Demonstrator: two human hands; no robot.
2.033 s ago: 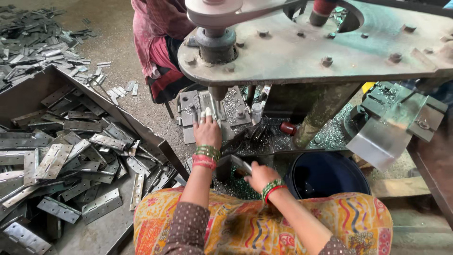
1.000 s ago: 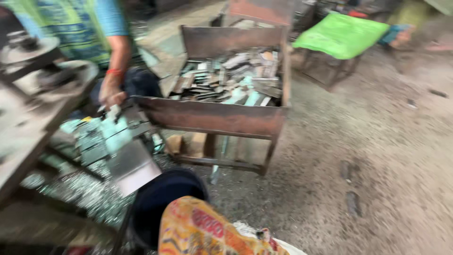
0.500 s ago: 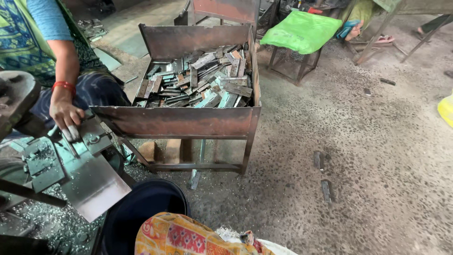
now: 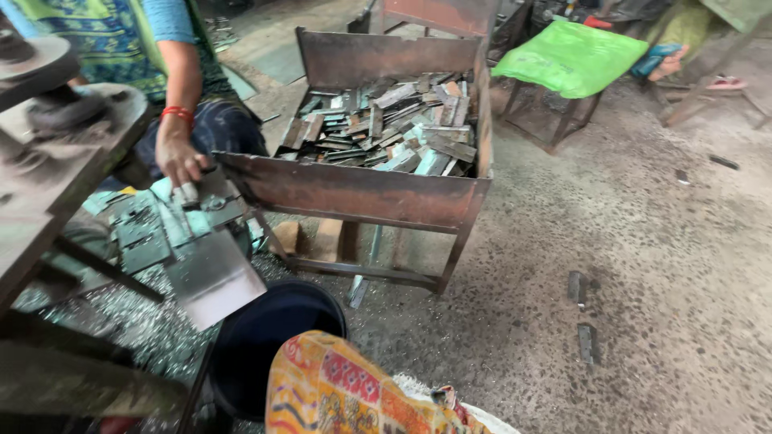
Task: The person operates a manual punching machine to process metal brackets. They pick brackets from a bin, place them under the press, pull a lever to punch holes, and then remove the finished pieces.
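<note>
Neither of my hands shows in the head view; only my knee in patterned orange and yellow cloth (image 4: pixel 354 394) is visible at the bottom. A rusty metal bin (image 4: pixel 354 189) stands ahead, filled with several flat grey metal plates (image 4: pixel 394 128). To its left another person's hand (image 4: pixel 178 165), with a red bangle at the wrist, rests on small metal pieces on a press machine's table (image 4: pixel 173 229).
A dark round tub (image 4: pixel 269 341) sits on the floor by my knee. The press machine's heavy frame (image 4: pixel 48 137) fills the left. A stool with a green cover (image 4: pixel 571 60) stands at the back right. Two loose metal plates (image 4: pixel 581 313) lie on the concrete floor.
My view has swung right, away from the press where both my hands worked, to the bin and the other person. My hands have left the view.
</note>
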